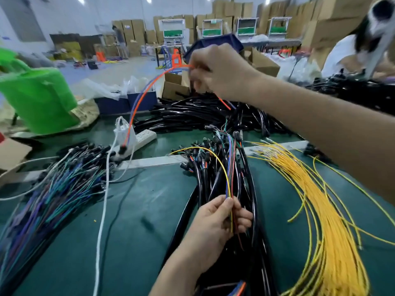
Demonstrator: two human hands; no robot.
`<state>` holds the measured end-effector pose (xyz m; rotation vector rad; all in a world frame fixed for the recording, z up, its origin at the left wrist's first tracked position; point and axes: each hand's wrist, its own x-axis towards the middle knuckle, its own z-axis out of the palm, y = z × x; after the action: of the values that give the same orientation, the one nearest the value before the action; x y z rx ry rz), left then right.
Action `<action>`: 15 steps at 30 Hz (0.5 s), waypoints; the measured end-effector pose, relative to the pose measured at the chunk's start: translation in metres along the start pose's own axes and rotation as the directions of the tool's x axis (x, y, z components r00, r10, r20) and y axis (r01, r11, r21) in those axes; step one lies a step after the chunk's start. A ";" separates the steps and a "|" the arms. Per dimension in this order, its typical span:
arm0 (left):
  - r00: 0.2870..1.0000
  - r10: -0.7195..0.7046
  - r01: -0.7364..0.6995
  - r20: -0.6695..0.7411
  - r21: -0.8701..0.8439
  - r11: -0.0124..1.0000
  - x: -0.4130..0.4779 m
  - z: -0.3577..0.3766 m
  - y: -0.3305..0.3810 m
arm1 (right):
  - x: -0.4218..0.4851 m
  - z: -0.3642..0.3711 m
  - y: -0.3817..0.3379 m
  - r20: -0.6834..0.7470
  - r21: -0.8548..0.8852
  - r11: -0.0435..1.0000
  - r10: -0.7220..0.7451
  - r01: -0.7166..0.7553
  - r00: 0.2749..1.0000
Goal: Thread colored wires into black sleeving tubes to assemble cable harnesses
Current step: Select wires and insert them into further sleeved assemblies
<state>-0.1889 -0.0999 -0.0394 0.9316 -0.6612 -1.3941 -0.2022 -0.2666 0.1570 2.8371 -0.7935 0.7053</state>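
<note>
My right hand [220, 71] is raised high over the table and pinches an orange and blue wire pair [136, 107]. That pair arcs down leftwards to a black connector [122, 149] near the power strip. My left hand [215, 227] grips a small bundle of yellow, blue and red wires [230, 184] low in the middle, above a pile of black sleeved harnesses [226, 167]. Loose black sleeving tubes [192, 114] lie heaped at the back of the green table [139, 210].
A fan of yellow wires [316, 199] spreads at the right. Blue and green wire harnesses [59, 189] lie at the left. A white power strip [143, 137], a white cord [102, 210], a green bag [36, 97] and cardboard boxes [175, 86] stand behind. Another person [350, 50] works at the far right.
</note>
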 end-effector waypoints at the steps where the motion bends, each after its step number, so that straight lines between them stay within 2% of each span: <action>1: 1.000 -0.001 0.001 -0.005 -0.009 1.000 0.000 0.000 0.000 | -0.011 -0.006 0.004 -0.077 0.199 0.979 0.059 -0.043 0.995; 3: 1.000 -0.006 0.006 -0.009 -0.018 1.000 0.001 0.000 -0.001 | -0.040 -0.008 0.010 -0.119 0.537 0.839 0.176 -0.086 0.977; 5: 1.000 -0.004 0.004 -0.005 -0.018 1.000 0.001 0.000 0.000 | -0.068 -0.002 0.010 -0.010 0.783 0.602 0.261 -0.155 0.965; 7: 1.000 -0.006 0.006 -0.008 -0.017 1.000 0.001 0.000 0.001 | -0.086 0.012 0.005 0.163 0.900 0.354 0.268 -0.255 0.949; 8: 1.000 -0.007 0.006 -0.008 -0.019 1.000 0.001 0.000 0.001 | -0.095 0.019 0.001 0.235 0.910 0.282 0.250 -0.303 0.939; 9: 1.000 -0.006 0.006 -0.006 -0.023 1.000 0.001 0.000 0.000 | -0.104 0.027 -0.001 0.284 0.916 0.229 0.213 -0.331 0.935; 11: 1.000 -0.001 0.001 0.009 -0.033 0.999 0.000 0.000 0.000 | -0.118 0.040 -0.002 0.340 0.911 0.190 0.163 -0.367 0.926; 15: 1.000 -0.017 0.019 0.024 -0.086 0.996 -0.002 0.002 0.001 | -0.131 0.059 0.010 0.366 0.890 0.227 0.158 -0.395 0.917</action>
<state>-0.1899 -0.0986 -0.0369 0.8565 -0.6060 -1.4403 -0.2823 -0.2283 0.0437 3.9634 -1.2742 1.3647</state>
